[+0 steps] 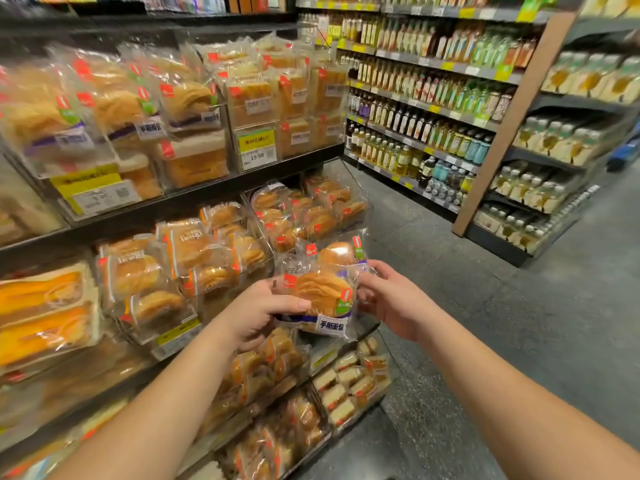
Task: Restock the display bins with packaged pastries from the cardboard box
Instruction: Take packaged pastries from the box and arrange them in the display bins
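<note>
Clear-wrapped pastry pack (322, 299) partly hides right hand (391, 299).

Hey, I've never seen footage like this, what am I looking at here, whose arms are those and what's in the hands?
There is no machine here. The one picture comes from a wide-angle camera worn on a person's head, looking forward and down, so the two bare arms reaching in from the bottom are the wearer's own. The left hand and right hand together hold clear packets of round pastry, a front packet and a second packet behind it. The hands grip them from either side, in front of a rack of display bins in a shop aisle. The bins hold many more wrapped breads and cakes, with yellow price tags on the fronts. Across the grey floor stand shelves of bottles. No cardboard box is in view.
</note>
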The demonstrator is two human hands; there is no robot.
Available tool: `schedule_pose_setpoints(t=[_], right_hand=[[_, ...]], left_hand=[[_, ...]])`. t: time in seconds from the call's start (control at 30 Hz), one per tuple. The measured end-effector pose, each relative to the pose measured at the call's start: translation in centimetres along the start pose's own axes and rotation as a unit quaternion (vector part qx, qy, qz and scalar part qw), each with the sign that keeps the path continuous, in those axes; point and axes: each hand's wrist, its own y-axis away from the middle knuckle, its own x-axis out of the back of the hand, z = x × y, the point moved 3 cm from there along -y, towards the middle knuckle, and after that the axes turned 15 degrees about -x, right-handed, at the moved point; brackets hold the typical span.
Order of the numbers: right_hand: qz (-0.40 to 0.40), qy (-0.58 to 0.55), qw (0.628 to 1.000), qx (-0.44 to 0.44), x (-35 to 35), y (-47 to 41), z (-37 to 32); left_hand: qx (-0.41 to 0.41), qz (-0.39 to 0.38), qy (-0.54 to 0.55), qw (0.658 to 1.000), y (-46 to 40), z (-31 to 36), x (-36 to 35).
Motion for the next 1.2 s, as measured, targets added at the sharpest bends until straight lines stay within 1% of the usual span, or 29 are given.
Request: schedule_pose_setpoints(t=[0.17, 0.23, 0.3, 0.4, 0.5, 0.7, 0.93, 1.03, 1.13, 1.17, 1.2], right_hand=[[0.008, 0.029, 0.999, 0.012, 2.9, -5.6, -3.7], [0.015, 0.03, 0.999, 0.011, 4.5, -8.2, -5.8], [0.01, 0.032, 0.999, 0.004, 6.1, -10.9, -8.3], [-0.009, 0.041, 0.999, -0.012, 7.5, -14.8, -11.9], [0.005, 0.056, 0.998, -0.038, 7.5, -18.3, -14.6], [0.04, 0.096, 0.992, -0.068, 5.4, -23.9, -18.4], [0.079, 0.126, 0.98, -0.129, 2.8, -28.3, -19.5], [0.093, 0.202, 0.965, -0.14, 1.6, -29.1, -19.7], [0.112, 0.278, 0.947, -0.114, 0.7, -28.6, -20.0], [0.115, 0.336, 0.93, -0.091, 0.5, -28.4, -20.1], [0.121, 0.402, 0.905, -0.062, 0.4, -28.6, -20.2]], left_hand=[[0.029, 0.02, -0.013, 0.999, -4.4, -0.2, 0.3], [0.033, 0.052, -0.024, 0.998, -6.1, -0.1, 0.6], [0.036, 0.108, -0.034, 0.993, -7.6, 0.2, 0.9], [0.044, 0.148, -0.104, 0.983, -9.8, 0.6, 1.7], [0.063, 0.178, -0.172, 0.967, -11.2, 0.7, 2.4], [0.071, 0.229, -0.148, 0.96, -12.8, 0.5, 1.7], [0.09, 0.272, -0.113, 0.951, -13.8, -0.1, 2.1], [0.097, 0.28, -0.087, 0.951, -14.0, -0.4, 2.4], [0.094, 0.282, -0.07, 0.952, -14.1, -0.5, 2.4], [0.094, 0.284, -0.066, 0.952, -14.1, -0.5, 2.4], [0.092, 0.285, -0.06, 0.952, -14.1, -0.5, 2.5]])
